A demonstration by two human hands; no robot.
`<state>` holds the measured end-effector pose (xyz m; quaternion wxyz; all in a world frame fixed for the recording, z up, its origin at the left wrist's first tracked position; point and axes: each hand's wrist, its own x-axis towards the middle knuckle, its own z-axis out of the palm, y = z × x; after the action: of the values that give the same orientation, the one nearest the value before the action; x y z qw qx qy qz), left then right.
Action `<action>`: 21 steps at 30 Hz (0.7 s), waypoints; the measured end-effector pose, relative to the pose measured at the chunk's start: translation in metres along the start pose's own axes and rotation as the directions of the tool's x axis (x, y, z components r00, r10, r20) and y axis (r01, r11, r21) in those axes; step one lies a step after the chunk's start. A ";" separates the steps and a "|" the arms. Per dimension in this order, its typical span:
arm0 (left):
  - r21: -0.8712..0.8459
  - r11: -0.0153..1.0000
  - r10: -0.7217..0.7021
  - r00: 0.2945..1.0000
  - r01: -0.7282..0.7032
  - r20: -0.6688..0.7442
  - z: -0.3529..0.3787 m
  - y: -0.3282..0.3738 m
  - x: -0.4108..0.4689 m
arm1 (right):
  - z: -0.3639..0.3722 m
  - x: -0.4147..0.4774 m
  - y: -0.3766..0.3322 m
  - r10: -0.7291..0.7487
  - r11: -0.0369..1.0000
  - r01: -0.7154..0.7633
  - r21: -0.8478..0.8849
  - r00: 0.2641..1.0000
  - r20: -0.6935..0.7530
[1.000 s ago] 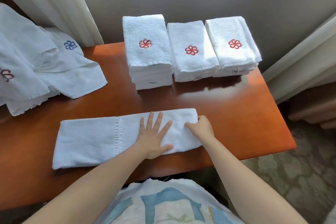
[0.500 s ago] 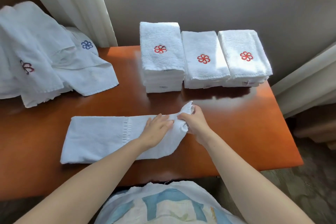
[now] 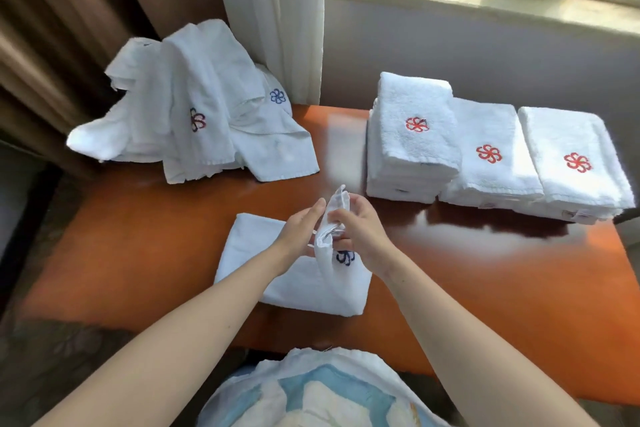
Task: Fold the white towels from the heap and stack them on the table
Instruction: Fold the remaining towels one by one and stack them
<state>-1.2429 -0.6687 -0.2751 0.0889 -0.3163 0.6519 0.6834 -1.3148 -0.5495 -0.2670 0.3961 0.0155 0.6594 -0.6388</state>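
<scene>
A soft, fluffy white towel (image 3: 294, 288) was laid on the smooth, shiny orange-brown table (image 3: 138, 253), at the near middle. A small blue flower was sewn on it. Half a second before, it was seen as one long flat strip. Now its right end had been lifted and brought over to the left, so a shorter, thicker shape was made. The raised end was pinched by the curled fingers of the right hand (image 3: 360, 236). The left hand (image 3: 298, 232) was held with straight fingers against its other side. The rest of the towel was spread under both hands. A lumpy heap (image 3: 194, 107) of towels was piled far left. Three neat stacks (image 3: 491, 177) with red flowers were lined up far right.
</scene>
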 end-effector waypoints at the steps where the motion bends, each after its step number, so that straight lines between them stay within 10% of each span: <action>1: -0.015 1.000 0.002 1.000 -0.002 -0.018 -0.011 -0.001 -0.002 | 0.012 0.001 -0.001 -0.003 1.000 0.003 0.000 1.000 0.008; 21: 0.122 0.975 -0.196 0.978 0.187 0.068 -0.174 -0.047 -0.018 | 0.165 0.015 0.048 0.067 0.989 -0.066 -0.134 0.998 0.005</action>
<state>-1.1490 -0.8218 -0.2959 0.1984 -0.3447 0.6524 0.6451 -1.2172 -0.6889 -0.2932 0.4203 0.0077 0.6981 -0.5796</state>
